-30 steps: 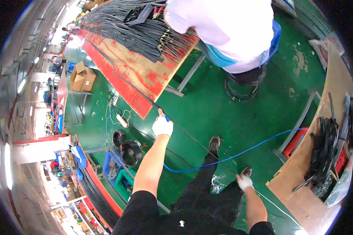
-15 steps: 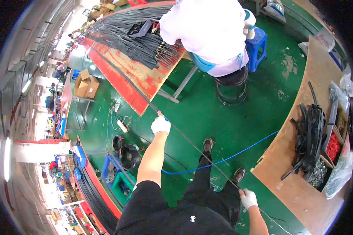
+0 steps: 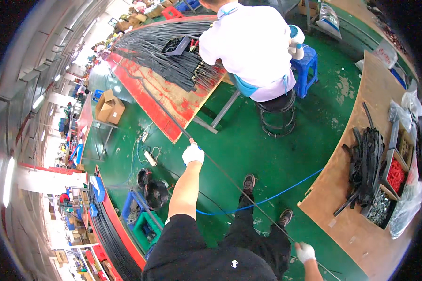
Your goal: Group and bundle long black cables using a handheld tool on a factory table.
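Note:
A long, thin dark cable runs diagonally from the red-edged table down past my legs to the lower right. My left hand, in a white glove, is closed around it just off the table's near corner. The stretch beyond that hand looks thicker and lies on the table with a bend in it. My right hand, also gloved in white, grips the cable low on the right, beside my leg. Past it, a thin end trails toward the lower edge. The right fingertips are partly hidden.
Ahead, a person in white sits on a stool at the table, which bears many dark cables. At right, a brown bench holds black strips and parts bins. A blue hose crosses the green floor.
My right hand has moved a little farther down and right, while the left has stayed nearly in place. The cable's far stretch on the table is now more bent. The view has tilted slightly.

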`<state>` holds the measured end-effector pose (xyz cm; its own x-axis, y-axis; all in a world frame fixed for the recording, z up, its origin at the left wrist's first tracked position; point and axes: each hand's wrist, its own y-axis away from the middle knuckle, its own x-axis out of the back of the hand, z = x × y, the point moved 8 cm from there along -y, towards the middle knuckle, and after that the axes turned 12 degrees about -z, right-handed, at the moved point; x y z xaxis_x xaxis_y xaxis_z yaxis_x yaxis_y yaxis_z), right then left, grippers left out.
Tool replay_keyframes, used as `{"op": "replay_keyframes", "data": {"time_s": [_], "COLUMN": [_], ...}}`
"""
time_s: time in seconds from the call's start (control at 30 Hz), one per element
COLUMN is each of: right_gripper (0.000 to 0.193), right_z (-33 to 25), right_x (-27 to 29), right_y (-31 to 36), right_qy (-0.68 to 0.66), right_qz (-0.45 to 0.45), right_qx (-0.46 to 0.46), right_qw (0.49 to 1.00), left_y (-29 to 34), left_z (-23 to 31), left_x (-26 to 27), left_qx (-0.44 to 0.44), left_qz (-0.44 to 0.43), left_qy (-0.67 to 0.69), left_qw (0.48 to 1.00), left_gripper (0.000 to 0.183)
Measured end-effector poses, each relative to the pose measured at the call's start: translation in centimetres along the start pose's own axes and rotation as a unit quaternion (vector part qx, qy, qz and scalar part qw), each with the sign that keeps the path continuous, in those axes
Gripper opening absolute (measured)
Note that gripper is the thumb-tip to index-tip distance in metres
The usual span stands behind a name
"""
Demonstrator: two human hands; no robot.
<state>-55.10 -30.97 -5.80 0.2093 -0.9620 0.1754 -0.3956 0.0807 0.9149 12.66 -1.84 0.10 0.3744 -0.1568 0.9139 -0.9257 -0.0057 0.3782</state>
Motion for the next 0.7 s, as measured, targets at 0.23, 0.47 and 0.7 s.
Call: {"op": "replay_keyframes", "data": {"time_s": [0.23, 0.47, 0.7], "right_gripper": [0.044, 0.043, 0.04], "right_z": [0.0, 11.2, -5.4], "right_x": [-1.8, -4.3, -2.1], "right_y": [-1.4, -2.6, -2.1], "right_qy": [0.08, -0.003, 0.106], "right_qz": [0.108, 0.08, 0.12], "right_qx": [0.078, 0.077, 0.108], "right_qw": [0.988, 0.994, 0.981], "left_y": [2.0, 0.7, 2.5], "left_z": [2.5, 0.8, 2.5], "left_x": [-0.5, 1.1, 0.3], "left_qx": [-0.046, -0.006, -0.036], "left_qz": [0.004, -0.014, 0.0], "left_qy": [-0.021, -0.031, -0.051], "left_qw": [0.999, 0.999, 0.998], "left_gripper": [0.067, 0.069, 0.069]}}
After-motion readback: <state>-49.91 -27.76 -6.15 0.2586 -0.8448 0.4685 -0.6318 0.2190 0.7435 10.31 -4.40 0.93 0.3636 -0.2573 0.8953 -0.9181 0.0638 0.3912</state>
